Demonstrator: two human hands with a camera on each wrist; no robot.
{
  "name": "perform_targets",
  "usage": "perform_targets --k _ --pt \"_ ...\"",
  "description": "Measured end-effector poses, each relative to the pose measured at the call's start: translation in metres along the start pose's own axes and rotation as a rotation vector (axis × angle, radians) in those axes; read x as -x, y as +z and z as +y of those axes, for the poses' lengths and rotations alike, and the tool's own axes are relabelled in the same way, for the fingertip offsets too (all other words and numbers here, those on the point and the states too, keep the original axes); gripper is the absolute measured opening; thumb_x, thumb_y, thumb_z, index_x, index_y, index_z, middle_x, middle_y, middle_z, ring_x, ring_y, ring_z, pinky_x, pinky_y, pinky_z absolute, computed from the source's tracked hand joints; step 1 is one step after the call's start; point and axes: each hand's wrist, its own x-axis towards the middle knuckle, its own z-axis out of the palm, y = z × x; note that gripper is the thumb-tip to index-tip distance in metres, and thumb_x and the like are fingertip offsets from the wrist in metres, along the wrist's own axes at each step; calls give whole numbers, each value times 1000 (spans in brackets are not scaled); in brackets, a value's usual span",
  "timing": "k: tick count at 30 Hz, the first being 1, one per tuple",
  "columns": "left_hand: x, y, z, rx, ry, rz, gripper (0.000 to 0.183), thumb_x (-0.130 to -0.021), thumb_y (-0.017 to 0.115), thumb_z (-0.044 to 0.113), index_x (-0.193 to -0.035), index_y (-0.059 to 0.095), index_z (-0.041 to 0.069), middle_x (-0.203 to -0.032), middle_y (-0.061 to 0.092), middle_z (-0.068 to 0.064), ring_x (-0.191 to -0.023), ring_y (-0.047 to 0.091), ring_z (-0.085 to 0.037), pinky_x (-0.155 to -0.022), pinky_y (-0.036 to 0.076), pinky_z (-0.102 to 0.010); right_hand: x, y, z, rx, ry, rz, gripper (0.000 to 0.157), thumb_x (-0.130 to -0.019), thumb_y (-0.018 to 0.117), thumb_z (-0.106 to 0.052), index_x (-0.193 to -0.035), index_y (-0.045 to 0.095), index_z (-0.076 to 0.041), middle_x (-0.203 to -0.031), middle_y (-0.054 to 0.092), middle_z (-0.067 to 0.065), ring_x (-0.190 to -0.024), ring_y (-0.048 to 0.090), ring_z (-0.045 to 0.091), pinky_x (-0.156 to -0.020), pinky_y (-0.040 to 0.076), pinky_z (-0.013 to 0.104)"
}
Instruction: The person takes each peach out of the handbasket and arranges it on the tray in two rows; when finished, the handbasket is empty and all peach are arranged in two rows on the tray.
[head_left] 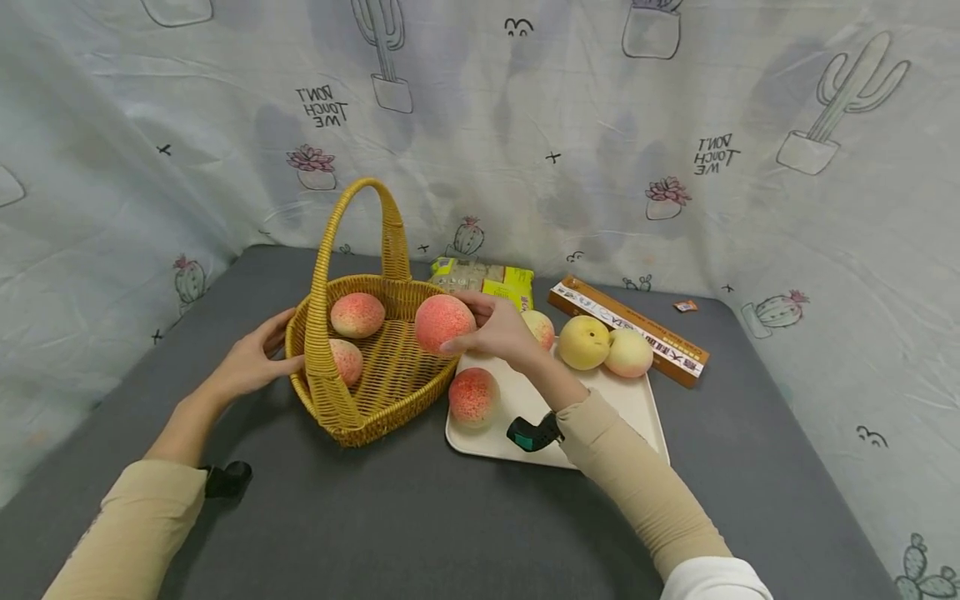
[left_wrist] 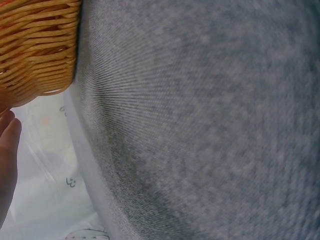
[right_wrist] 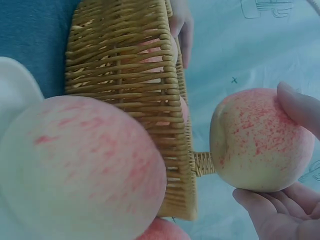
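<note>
My right hand (head_left: 504, 329) grips a pink peach (head_left: 444, 323), thumb on one side and fingers on the other. This peach is held over the right rim of a woven basket (head_left: 408, 410). The left hand (head_left: 251, 360) holds the basket's left rim by the handle base; in the left wrist view only its fingertips (left_wrist: 11, 131) show against the weave. Inside the basket lie two more peaches, one at the back (head_left: 357, 315) and one (head_left: 347, 362) partly behind the handle. A redder peach (head_left: 474, 397) sits on the white tray (head_left: 517, 396), close to the basket.
Toward the tray's back are a yellow peach (head_left: 584, 342), a pale peach (head_left: 632, 353) and another (head_left: 538, 327) partly behind the right hand. Behind them lie a long brown box (head_left: 630, 327) and a yellow-and-clear package (head_left: 513, 283). A small orange packet (head_left: 685, 306) is farther right.
</note>
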Motion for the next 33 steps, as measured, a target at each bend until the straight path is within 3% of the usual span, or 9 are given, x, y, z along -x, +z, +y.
perform_targets --k 6,13,28,33 --pt "-1 1 1 2 -1 -2 90 -94 67 20 -155 5 -2 -155 12 -33 -138 22 -52 -108 29 -64 26 -11 4 -49 -49 -2 73 -73 78 11 -140 51 0 -136 57 17 -121 58 29 -97 52 37" --pt "-1 1 1 7 -10 -4 89 -94 66 21 -155 4 -3 -155 11 -33 -138 21 -52 -108 29 -64 47 -26 17 -72 -100 1 76 -70 80 12 -139 53 0 -133 58 17 -121 58 27 -96 52 37" --pt "-1 1 -1 9 2 5 89 -94 66 18 -155 5 -3 -155 12 -33 -138 21 -53 -108 28 -65 80 -57 38 -33 -2 68 79 -70 83 6 -140 48 5 -136 54 23 -120 57 33 -91 55 35" --pt "-1 2 -1 12 2 5 89 -94 66 18 -155 4 -3 -155 12 -33 -138 21 -53 -108 28 -64 85 -64 46 -29 15 89 79 -70 83 5 -140 47 6 -135 54 24 -115 61 27 -88 56 30"
